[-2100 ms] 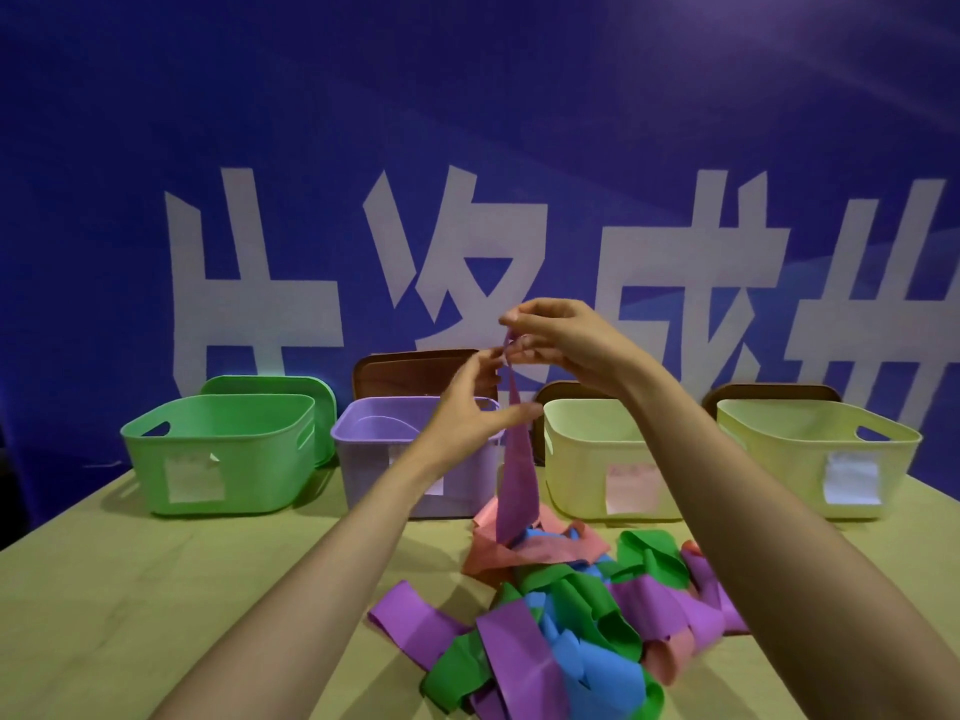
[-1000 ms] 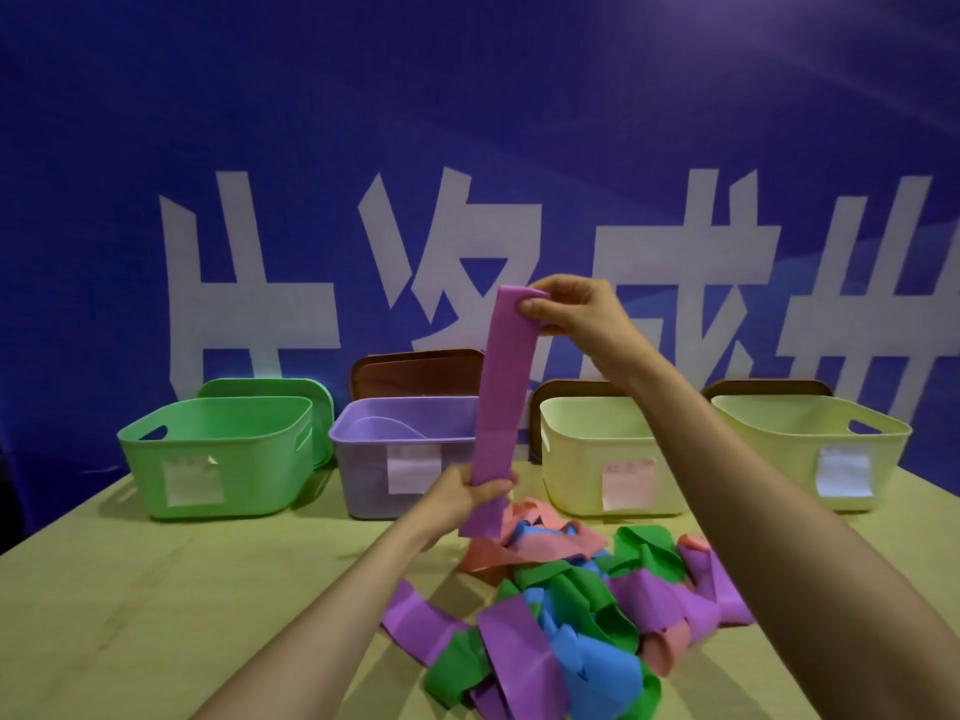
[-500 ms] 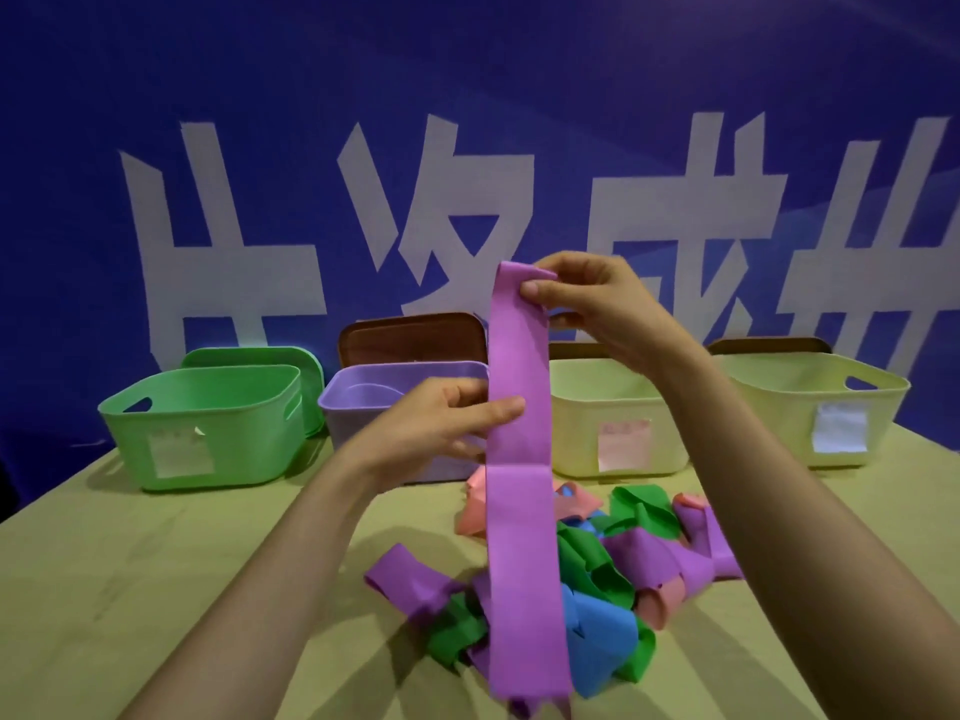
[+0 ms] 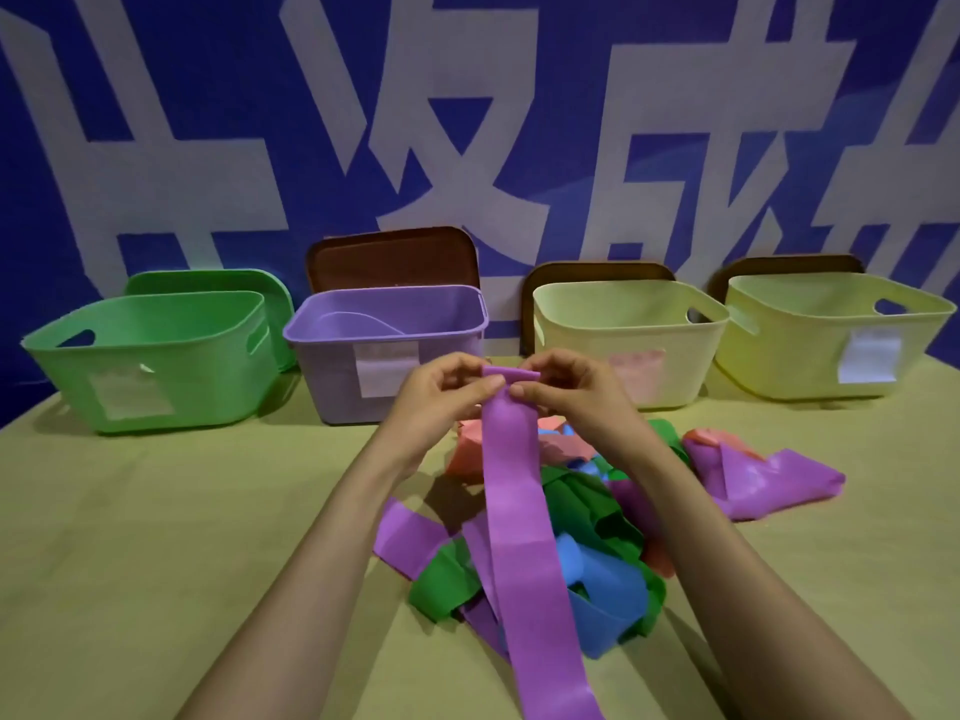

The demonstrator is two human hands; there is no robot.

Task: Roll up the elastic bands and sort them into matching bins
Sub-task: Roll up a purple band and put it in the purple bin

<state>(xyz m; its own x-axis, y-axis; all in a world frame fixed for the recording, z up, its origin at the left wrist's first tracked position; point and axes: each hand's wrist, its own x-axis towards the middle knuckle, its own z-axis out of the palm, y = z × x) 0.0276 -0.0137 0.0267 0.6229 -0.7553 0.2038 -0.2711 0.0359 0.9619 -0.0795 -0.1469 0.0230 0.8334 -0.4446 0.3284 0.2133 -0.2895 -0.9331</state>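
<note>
A long purple elastic band (image 4: 519, 511) hangs from both my hands down toward the bottom edge of the view. My left hand (image 4: 441, 397) and my right hand (image 4: 566, 392) pinch its folded top end between thumbs and fingers, in front of the purple bin (image 4: 389, 324). Under the band lies a loose pile of bands (image 4: 587, 553) in green, blue, pink and purple. Along the back stand a green bin (image 4: 156, 350), the purple bin, a cream bin (image 4: 623, 335) with a pink label and a yellow bin (image 4: 821, 335) with a white label.
The bins stand in a row at the table's far edge against a blue banner wall. Lids lean behind them: a green lid (image 4: 208, 280) and brown lids (image 4: 389, 257). A crumpled purple band (image 4: 763, 480) lies right of the pile. Bare table (image 4: 156, 537) spreads on the left.
Both hands have come down and together at the band's top end, which is now folded over. My left hand moved from the band's middle up to the top. The view tilted down.
</note>
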